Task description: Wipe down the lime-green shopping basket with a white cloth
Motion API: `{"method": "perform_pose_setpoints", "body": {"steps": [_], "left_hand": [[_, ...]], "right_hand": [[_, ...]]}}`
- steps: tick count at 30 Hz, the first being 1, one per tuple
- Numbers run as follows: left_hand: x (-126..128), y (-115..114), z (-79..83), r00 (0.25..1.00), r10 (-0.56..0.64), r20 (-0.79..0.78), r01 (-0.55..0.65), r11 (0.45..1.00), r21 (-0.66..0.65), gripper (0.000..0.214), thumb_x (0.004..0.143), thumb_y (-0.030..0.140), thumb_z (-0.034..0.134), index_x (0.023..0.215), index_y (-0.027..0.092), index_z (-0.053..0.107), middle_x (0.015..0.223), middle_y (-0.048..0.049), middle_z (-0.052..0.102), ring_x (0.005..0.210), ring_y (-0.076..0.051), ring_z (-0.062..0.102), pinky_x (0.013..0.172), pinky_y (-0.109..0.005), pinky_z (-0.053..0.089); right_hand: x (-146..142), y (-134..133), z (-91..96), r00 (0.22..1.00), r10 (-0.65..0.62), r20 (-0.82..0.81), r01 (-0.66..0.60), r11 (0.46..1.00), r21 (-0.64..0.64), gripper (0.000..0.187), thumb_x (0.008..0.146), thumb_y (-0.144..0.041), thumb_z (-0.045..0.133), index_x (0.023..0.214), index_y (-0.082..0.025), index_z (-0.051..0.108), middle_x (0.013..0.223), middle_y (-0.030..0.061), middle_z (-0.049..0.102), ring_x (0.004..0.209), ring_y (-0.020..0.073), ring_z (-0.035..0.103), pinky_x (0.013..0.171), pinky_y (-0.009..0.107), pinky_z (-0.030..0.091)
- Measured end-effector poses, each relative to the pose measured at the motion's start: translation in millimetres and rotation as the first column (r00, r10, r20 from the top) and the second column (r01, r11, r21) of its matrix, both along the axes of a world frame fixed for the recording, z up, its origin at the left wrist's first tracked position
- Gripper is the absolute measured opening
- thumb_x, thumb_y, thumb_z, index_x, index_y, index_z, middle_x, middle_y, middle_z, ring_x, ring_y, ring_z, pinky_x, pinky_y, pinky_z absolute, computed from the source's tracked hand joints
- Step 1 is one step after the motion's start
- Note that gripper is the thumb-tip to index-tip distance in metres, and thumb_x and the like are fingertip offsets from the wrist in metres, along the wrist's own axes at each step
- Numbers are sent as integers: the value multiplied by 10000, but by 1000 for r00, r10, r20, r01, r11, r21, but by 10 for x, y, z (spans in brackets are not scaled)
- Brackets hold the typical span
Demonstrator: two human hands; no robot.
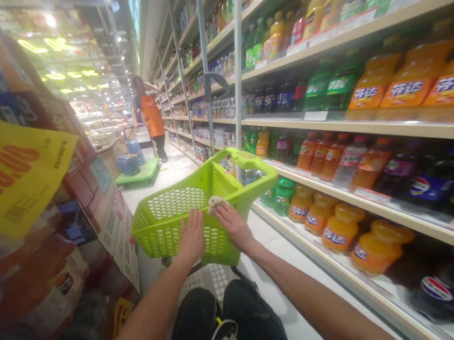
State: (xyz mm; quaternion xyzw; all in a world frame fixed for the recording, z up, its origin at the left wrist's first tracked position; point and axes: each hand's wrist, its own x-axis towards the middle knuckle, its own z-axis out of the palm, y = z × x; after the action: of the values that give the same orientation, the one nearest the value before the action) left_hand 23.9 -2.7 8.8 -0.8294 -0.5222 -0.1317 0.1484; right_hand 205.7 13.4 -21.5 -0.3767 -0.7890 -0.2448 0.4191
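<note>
A lime-green shopping cart (169, 235) with perforated walls stands in front of my knees, its handle end pointing to the right. My left hand (192, 237) lies against the cart's near side, fingers stretched out and holding nothing. Just to its right, my right hand (235, 227) presses a crumpled pale cloth (215, 201) onto the near rim. Part of the cloth is hidden under the fingers. Inside the cart, toward the handle, a green perforated panel (225, 183) stands upright.
Shelves of soft drink bottles (341, 228) line the right side. On the left are stacked goods with a yellow price sign (12, 171). Farther along the aisle, a person in an orange vest (152, 115) stands by a green platform trolley (140, 172) carrying blue packs.
</note>
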Motion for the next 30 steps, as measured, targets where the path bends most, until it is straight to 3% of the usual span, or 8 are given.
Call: {"method": "perform_pose_setpoints", "body": {"steps": [5,7,11,16,19,25,27,30], "left_hand": [[116,-56,-158,994,-100,-53,99,995,-20,732,701,87,376,1403,116,172,1496,-93,135,1377,-212,48,1094,-496,99],[134,-85,-202,989,-131,-73,129,991,-35,745,696,90,385,1406,121,160,1496,-95,135,1377,-212,51,1093,-498,105],[168,-82,-121,992,-109,-63,108,994,-18,748,685,77,383,1401,104,168,1495,-99,134,1378,-208,45,1095,-496,99],[356,-14,119,994,-106,-23,106,994,0,753,690,81,387,1403,98,145,1496,-106,121,1378,-216,27,1093,-497,105],[513,-6,161,990,-140,-28,140,990,12,742,710,93,383,1407,107,129,1498,-108,115,1378,-220,25,1090,-504,108],[662,-86,36,968,-235,-94,236,972,5,681,746,115,358,1401,126,173,1501,-79,123,1378,-216,31,1095,-501,107],[664,-102,46,967,-239,-90,240,971,-4,677,742,108,354,1398,125,184,1500,-77,129,1378,-213,37,1096,-498,110],[667,-88,164,974,-218,-64,219,976,-1,713,715,90,371,1399,112,172,1501,-86,114,1378,-214,36,1097,-500,108]], "right_hand": [[-5,-39,-544,984,-24,177,51,988,-147,390,841,-37,392,1192,-109,546,1242,156,546,1264,222,384,998,454,389],[28,-108,-598,983,-7,184,36,987,-155,391,839,-35,403,1200,-104,538,1240,160,547,1263,217,385,992,441,397],[235,-218,-210,1000,-2,17,2,999,-36,446,862,-50,342,1275,-158,470,1309,113,492,1321,200,277,1018,452,372],[541,-193,366,983,-109,-148,118,991,58,464,870,-51,328,1306,-170,433,1330,111,468,1335,222,231,1039,496,336],[602,-155,222,991,-106,-82,109,994,26,443,874,-45,327,1279,-161,465,1317,119,481,1332,218,241,1026,493,354],[587,-259,-533,994,-57,96,66,994,-90,423,867,-36,316,1214,-147,529,1249,137,544,1267,199,380,974,459,422],[610,-319,-518,995,-42,92,51,995,-90,428,867,-44,319,1231,-157,514,1255,129,540,1273,192,372,965,447,431],[726,-365,-128,998,-48,-37,49,999,2,473,856,-39,328,1296,-165,444,1312,116,488,1312,198,298,999,452,397]]}}
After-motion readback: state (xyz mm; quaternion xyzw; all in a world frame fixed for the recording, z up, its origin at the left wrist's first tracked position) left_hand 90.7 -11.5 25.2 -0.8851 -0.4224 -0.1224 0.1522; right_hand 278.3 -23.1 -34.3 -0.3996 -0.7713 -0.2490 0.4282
